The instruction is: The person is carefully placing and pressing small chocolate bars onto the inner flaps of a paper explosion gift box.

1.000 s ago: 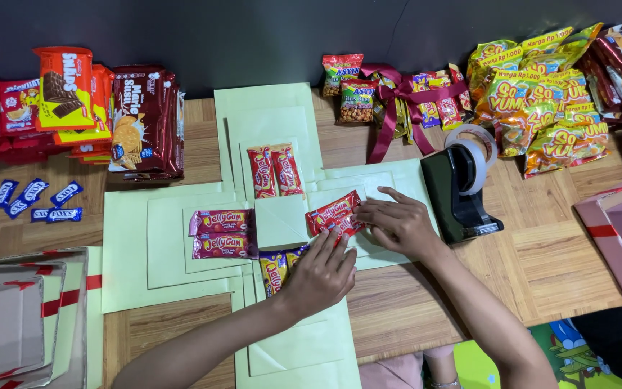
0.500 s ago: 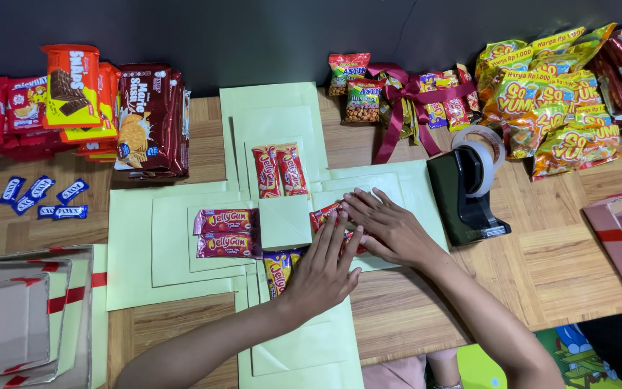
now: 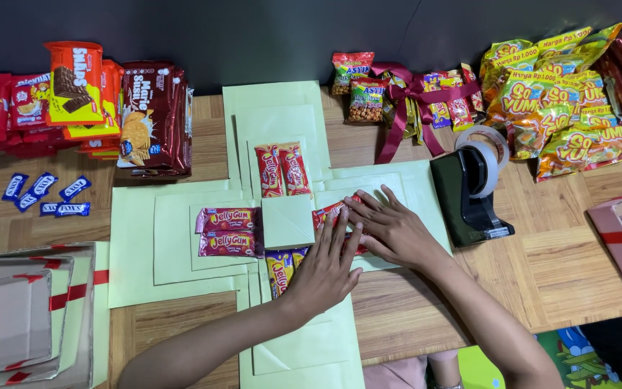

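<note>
Two hands press flat, fingers spread, on the right arm of a pale green paper cross in the middle of the bench. The left hand (image 3: 325, 270) lies over a red candy packet (image 3: 329, 214) just right of the cross's small centre square (image 3: 287, 220); the right hand (image 3: 390, 229) covers that packet's far end. A second ago the packet showed between the hands; now both have closed over it and hide most of it, so it looks as if it is being pressed down onto the paper.

Two red packets (image 3: 282, 169) stand upright on the top arm, two pink-red ones (image 3: 227, 230) lie sideways on the left arm, and yellow-blue ones (image 3: 281, 266) sit on the bottom arm by the left wrist. A black tape dispenser (image 3: 469, 191) stands just right of the cross. Yellow snack bags (image 3: 556, 101) fill the far right corner, red and brown biscuit packs (image 3: 109, 101) the far left, and small blue sweets (image 3: 41, 194) lie below them.
</note>
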